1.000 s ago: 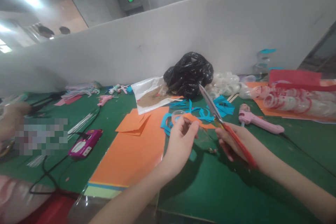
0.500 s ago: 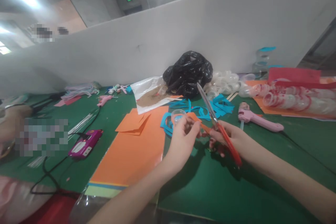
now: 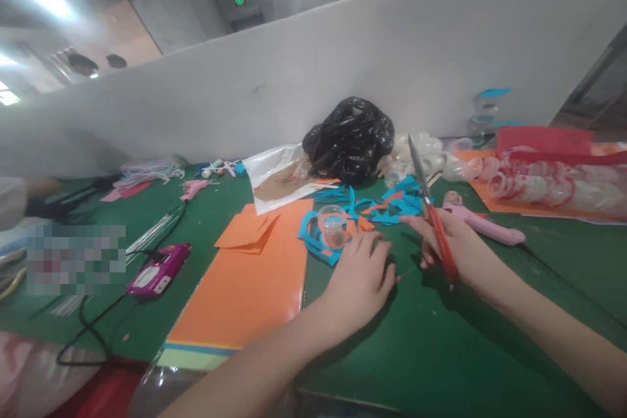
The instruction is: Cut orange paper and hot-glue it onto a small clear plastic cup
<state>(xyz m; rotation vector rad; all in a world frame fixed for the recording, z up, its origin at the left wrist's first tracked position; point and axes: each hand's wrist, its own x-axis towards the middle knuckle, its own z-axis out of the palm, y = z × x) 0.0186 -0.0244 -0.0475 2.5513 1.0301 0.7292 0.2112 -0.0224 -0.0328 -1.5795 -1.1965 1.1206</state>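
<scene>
Green worktop point(image 3: 441, 359) before pale partition point(image 3: 220, 98). Orange paper point(image 3: 259, 274) at near edge; clear cup point(image 3: 336, 230) among blue scraps point(image 3: 306, 230); left hand point(image 3: 361, 281) loosely curled just beside, cannot tell if holding anything; right hand point(image 3: 458, 241) part-closed round red-handled scissors point(image 3: 441, 243), blades toward far edge.

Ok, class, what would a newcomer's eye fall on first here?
Probably the shiny black bag, bunched up before the pale wall. Next might come the red-handled scissors in the right hand, and the orange sheets on the green table, left of the left hand.

Slim bare forearms point(image 3: 259, 369) taper to bare wrists point(image 3: 317, 321) and slender fingers point(image 3: 367, 245)
</scene>
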